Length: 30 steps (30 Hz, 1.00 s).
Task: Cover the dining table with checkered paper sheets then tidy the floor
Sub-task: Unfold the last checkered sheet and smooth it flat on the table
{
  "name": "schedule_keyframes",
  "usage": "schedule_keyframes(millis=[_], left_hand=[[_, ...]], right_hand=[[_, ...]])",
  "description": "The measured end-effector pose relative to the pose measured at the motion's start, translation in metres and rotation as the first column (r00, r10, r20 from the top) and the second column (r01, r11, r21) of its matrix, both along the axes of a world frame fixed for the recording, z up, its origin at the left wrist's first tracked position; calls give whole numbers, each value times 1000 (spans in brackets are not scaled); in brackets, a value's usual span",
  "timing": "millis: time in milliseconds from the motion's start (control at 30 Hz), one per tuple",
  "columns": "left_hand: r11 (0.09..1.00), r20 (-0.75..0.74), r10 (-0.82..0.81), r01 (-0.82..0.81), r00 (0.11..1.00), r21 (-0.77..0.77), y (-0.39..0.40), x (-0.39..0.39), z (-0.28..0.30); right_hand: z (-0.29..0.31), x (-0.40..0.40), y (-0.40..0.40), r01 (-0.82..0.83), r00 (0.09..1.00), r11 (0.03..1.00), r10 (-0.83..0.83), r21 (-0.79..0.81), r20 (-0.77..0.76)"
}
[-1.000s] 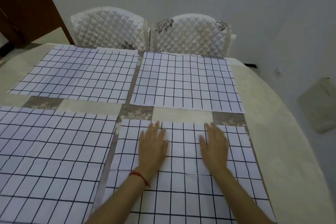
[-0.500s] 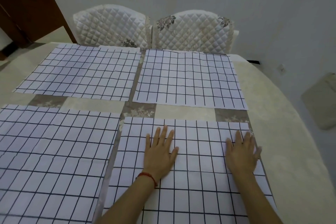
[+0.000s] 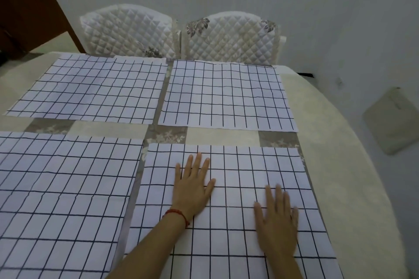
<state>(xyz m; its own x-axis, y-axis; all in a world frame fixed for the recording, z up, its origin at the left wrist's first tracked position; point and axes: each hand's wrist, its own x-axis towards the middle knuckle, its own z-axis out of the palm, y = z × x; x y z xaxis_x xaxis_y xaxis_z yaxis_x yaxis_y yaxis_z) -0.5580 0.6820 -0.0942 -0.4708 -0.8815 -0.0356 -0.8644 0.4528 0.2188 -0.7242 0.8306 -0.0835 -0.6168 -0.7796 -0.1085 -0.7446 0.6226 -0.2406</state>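
Several white checkered paper sheets lie flat on the dining table (image 3: 335, 154). The near right sheet (image 3: 238, 170) is under both my hands. My left hand (image 3: 192, 190), with a red string at the wrist, rests flat on its middle with fingers spread. Flat on the sheet's right part lies my right hand (image 3: 277, 222), fingers straight and slightly blurred. The near left sheet (image 3: 61, 199), the far left sheet (image 3: 90, 90) and the far right sheet (image 3: 226, 95) lie apart from my hands.
Two white quilted chairs (image 3: 127, 29) (image 3: 233, 36) stand behind the table's far edge. A brown door (image 3: 27, 7) is at the far left. A pale cushion-like object (image 3: 392, 120) lies on the floor to the right, near the white wall.
My right hand slid out to the sheet's right edge, then back toward me and a little left. My left hand stayed almost in place on the sheet.
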Motion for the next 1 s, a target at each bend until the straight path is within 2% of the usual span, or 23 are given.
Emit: schedule_keyframes(millis=[200, 267, 333, 433, 533, 700, 800, 1000], left_hand=[[1000, 3, -6, 6, 1000, 5, 0, 0, 0], [1000, 7, -5, 5, 1000, 5, 0, -1, 1], [1000, 10, -2, 2, 1000, 0, 0, -1, 1], [1000, 11, -7, 7, 1000, -8, 2, 0, 1], [1000, 5, -3, 3, 1000, 1, 1, -1, 4], [1000, -13, -7, 7, 1000, 17, 18, 1, 7], [999, 28, -33, 32, 999, 7, 43, 8, 8], [996, -4, 87, -87, 996, -12, 53, 52, 13]], right_hand=[[12, -3, 6, 160, 986, 987, -161, 34, 35], [18, 10, -7, 94, 996, 995, -94, -37, 11], [22, 22, -26, -96, 995, 991, 94, -95, -24], [19, 21, -53, -308, 952, 950, 307, -61, -20], [10, 7, -60, -326, 945, 945, 326, 8, -2], [6, 8, -61, -317, 948, 948, 317, 4, -4], [5, 7, -62, -321, 947, 947, 321, 9, -12], [5, 6, -59, -320, 947, 947, 320, -30, 7]])
